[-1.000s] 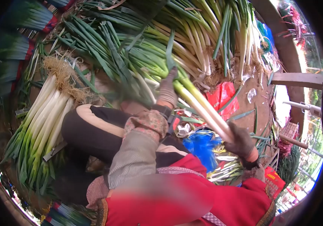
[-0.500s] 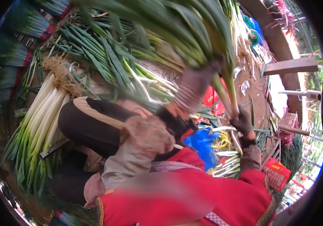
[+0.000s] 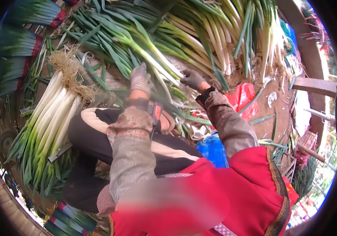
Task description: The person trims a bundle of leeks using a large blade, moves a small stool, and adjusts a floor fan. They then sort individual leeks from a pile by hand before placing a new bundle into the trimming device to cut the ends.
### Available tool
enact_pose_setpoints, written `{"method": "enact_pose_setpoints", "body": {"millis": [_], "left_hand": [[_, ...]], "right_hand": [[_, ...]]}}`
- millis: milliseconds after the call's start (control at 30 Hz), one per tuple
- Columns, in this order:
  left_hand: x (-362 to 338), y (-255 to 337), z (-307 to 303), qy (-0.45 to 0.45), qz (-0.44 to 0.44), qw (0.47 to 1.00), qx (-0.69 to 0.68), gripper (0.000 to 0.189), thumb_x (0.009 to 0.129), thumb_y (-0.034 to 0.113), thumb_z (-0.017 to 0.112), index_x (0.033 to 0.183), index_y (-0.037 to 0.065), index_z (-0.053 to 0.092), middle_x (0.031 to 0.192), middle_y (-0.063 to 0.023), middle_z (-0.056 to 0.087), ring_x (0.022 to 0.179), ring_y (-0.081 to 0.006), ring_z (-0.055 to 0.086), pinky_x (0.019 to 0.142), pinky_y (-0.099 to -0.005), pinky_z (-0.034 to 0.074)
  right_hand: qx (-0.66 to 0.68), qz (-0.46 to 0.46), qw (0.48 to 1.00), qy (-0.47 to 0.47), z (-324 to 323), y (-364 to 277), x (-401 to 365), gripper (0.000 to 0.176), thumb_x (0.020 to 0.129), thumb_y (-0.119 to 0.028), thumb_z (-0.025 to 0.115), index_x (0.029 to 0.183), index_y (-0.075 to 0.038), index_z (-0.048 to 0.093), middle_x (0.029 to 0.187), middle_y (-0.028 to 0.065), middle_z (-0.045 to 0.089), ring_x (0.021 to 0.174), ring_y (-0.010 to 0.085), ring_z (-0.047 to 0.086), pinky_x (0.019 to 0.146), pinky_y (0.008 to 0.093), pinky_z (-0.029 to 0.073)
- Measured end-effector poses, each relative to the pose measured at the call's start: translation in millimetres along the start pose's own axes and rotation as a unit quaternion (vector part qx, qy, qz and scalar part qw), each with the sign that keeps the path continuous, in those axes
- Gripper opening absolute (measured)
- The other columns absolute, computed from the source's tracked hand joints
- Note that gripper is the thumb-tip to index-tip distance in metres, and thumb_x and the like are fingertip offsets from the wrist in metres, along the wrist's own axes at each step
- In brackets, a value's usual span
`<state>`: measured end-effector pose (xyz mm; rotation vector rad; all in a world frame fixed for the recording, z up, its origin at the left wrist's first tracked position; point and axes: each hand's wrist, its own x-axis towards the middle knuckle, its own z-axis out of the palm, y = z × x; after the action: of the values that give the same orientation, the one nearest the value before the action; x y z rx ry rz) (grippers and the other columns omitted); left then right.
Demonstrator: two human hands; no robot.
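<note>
My right hand (image 3: 193, 80), in a dark glove, is closed around the white lower end of a leek (image 3: 167, 65) lying on the pile. My left hand (image 3: 140, 80), in a greyish-purple glove, is beside the stalks, slightly blurred; its fingers look loosely extended with nothing visible in them. Under and beyond both hands spreads a pile of green leek leaves (image 3: 101, 43). A bundle of thick white leeks (image 3: 54, 106), roots upward, leans to the left of my knee.
More leeks (image 3: 219, 35) with roots lie at the back. A red plastic bag (image 3: 243, 98) and a blue bag (image 3: 212, 150) are on the ground to the right. Leek-patterned packs (image 3: 17, 43) stand at far left. A wooden beam (image 3: 314, 85) juts in at right.
Both hands have moved away from the raised leeks on the right and down toward the pile. The leeks are lowered onto it; my left hand appears to have let go.
</note>
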<state>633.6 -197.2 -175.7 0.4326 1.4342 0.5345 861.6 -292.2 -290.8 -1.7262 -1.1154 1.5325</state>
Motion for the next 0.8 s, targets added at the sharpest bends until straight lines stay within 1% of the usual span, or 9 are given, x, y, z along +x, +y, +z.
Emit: {"method": "enact_pose_setpoints", "body": {"millis": [67, 233, 300, 400, 433, 500, 567, 667, 800], "left_hand": [[7.5, -4.2, -4.1, -0.013, -0.026, 1.0, -0.01, 0.063, 0.101, 0.04, 0.05, 0.155, 0.014, 0.031, 0.16, -0.0185, 0.032, 0.142, -0.0393, 0.039, 0.101, -0.0667, 0.04], [37.3, -25.3, 3.2, -0.054, -0.032, 0.998, 0.01, 0.048, 0.102, 0.031, 0.051, 0.145, 0.009, 0.044, 0.147, -0.0188, 0.049, 0.128, -0.0374, 0.055, 0.09, -0.0617, 0.049], [14.6, -16.4, 26.1, -0.022, -0.057, 0.998, 0.023, 0.042, 0.101, 0.028, 0.056, 0.137, 0.007, 0.05, 0.129, -0.0174, 0.058, 0.118, -0.0346, 0.06, 0.085, -0.0558, 0.053], [29.2, -28.1, 28.3, -0.055, -0.054, 0.995, -0.069, 0.033, 0.099, 0.023, 0.06, 0.126, 0.007, 0.052, 0.111, -0.0134, 0.06, 0.102, -0.033, 0.065, 0.078, -0.0551, 0.055], [19.6, -24.8, 31.2, -0.069, -0.011, 0.993, -0.095, 0.03, 0.097, 0.016, 0.062, 0.123, 0.004, 0.053, 0.115, -0.017, 0.06, 0.099, -0.0353, 0.067, 0.072, -0.0539, 0.057], [21.5, -25.1, 30.2, -0.076, 0.001, 0.987, -0.139, 0.027, 0.095, 0.009, 0.063, 0.12, 0.002, 0.054, 0.114, -0.0204, 0.06, 0.099, -0.0352, 0.068, 0.068, -0.0489, 0.06], [20.2, -21.9, 26.6, -0.057, 0.017, 0.989, -0.138, 0.023, 0.094, 0.006, 0.062, 0.114, -0.003, 0.055, 0.103, -0.0193, 0.065, 0.091, -0.0327, 0.071, 0.065, -0.0445, 0.062], [24.1, -13.4, 22.2, -0.06, 0.031, 0.987, -0.142, 0.021, 0.093, 0.007, 0.064, 0.108, -0.005, 0.056, 0.088, -0.0153, 0.069, 0.075, -0.0285, 0.072, 0.06, -0.0418, 0.063], [20.4, 1.3, 21.7, -0.056, 0.049, 0.986, -0.15, 0.02, 0.094, 0.009, 0.066, 0.107, -0.004, 0.059, 0.087, -0.0152, 0.07, 0.072, -0.0274, 0.072, 0.054, -0.0378, 0.061]], "right_hand": [[0.133, 0.032, 0.99, -0.016, -2.2, -13.3, -14.5, 0.04, 0.087, -0.018, 0.072, 0.122, 0.0, 0.066, 0.091, 0.0048, 0.071, 0.073, 0.0106, 0.065, 0.065, 0.0251, 0.051], [0.163, 0.072, 0.983, -0.055, -11.9, -52.2, -34.5, 0.047, 0.092, -0.019, 0.068, 0.13, 0.006, 0.058, 0.102, 0.0097, 0.072, 0.085, 0.0152, 0.07, 0.069, 0.0266, 0.055], [0.204, 0.059, 0.974, -0.076, -3.6, -55.8, -38.7, 0.044, 0.094, -0.019, 0.066, 0.129, 0.007, 0.058, 0.104, 0.0118, 0.072, 0.086, 0.0163, 0.071, 0.071, 0.0283, 0.056], [0.148, 0.007, 0.982, -0.12, 6.9, -71.4, -56.9, 0.048, 0.099, -0.022, 0.061, 0.137, 0.005, 0.053, 0.105, 0.0121, 0.071, 0.09, 0.0168, 0.069, 0.073, 0.0307, 0.058], [0.113, 0.005, 0.985, -0.13, 10.3, -80.1, -68.1, 0.05, 0.099, -0.022, 0.061, 0.14, 0.005, 0.051, 0.106, 0.0117, 0.07, 0.09, 0.0163, 0.069, 0.072, 0.0306, 0.058], [0.128, 0.088, 0.979, -0.135, 17.2, -107.5, -93.5, 0.054, 0.1, -0.022, 0.061, 0.145, 0.004, 0.046, 0.105, 0.01, 0.07, 0.089, 0.0148, 0.068, 0.073, 0.03, 0.057], [0.094, 0.013, 0.988, -0.124, 26.3, -75.2, -107.1, 0.055, 0.101, -0.023, 0.059, 0.147, 0.002, 0.044, 0.098, 0.0068, 0.069, 0.085, 0.0122, 0.065, 0.073, 0.0275, 0.053], [0.111, 0.056, 0.984, -0.126, 19.1, -109.1, -152.2, 0.054, 0.102, -0.022, 0.057, 0.147, 0.004, 0.043, 0.096, 0.0071, 0.068, 0.084, 0.0115, 0.065, 0.072, 0.0264, 0.052], [0.174, 0.076, 0.974, -0.127, 10.2, -130.6, -209.2, 0.052, 0.1, -0.029, 0.056, 0.137, 0.008, 0.05, 0.086, 0.006, 0.066, 0.072, 0.0114, 0.062, 0.061, 0.0251, 0.049]]}}
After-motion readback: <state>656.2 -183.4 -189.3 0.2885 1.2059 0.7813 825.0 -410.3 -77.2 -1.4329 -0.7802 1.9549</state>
